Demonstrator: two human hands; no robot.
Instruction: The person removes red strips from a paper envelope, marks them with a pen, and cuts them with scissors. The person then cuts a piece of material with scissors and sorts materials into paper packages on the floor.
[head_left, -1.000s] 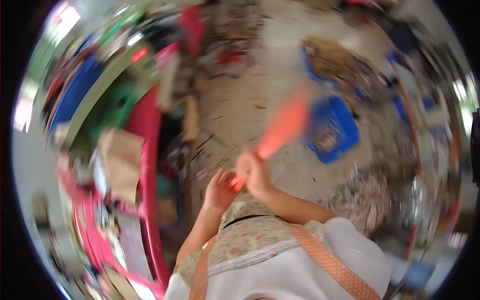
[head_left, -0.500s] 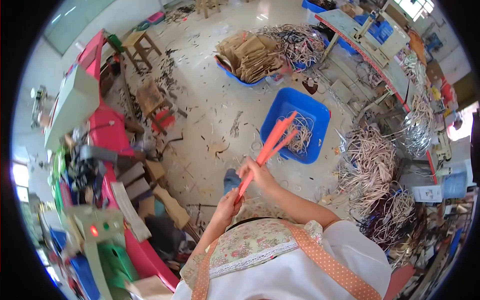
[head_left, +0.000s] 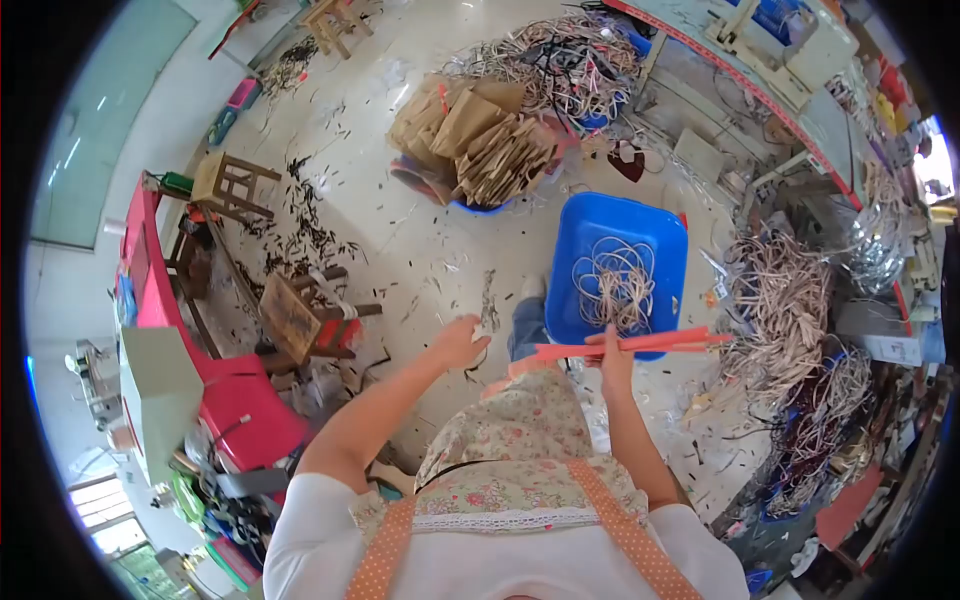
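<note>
A bundle of long, flat coral-red strips (head_left: 665, 341) lies crosswise in my right hand (head_left: 612, 362), whose fingers are closed round it. The strips pass over the near edge of a blue plastic tub (head_left: 572, 235), and their right ends fan slightly apart. Loops of pale cord (head_left: 615, 285) lie inside that tub, just beyond my right hand. Away to the left, my left hand (head_left: 460, 342) is held out over the floor with nothing in it, thumb and fingers apart.
Brown paper pieces (head_left: 505, 150) fill a container ahead, beside a heap of cords (head_left: 560, 70). More pale cord bundles (head_left: 780, 310) lie at right, below a sewing-machine table (head_left: 720, 75). Wooden stools (head_left: 300, 320) and a pink-red bench (head_left: 245, 410) stand at left. Scraps litter the floor.
My left hand has let go of the strips and moved left. My right hand has carried them right, turning them from upward-pointing to sideways. The view has shifted too.
</note>
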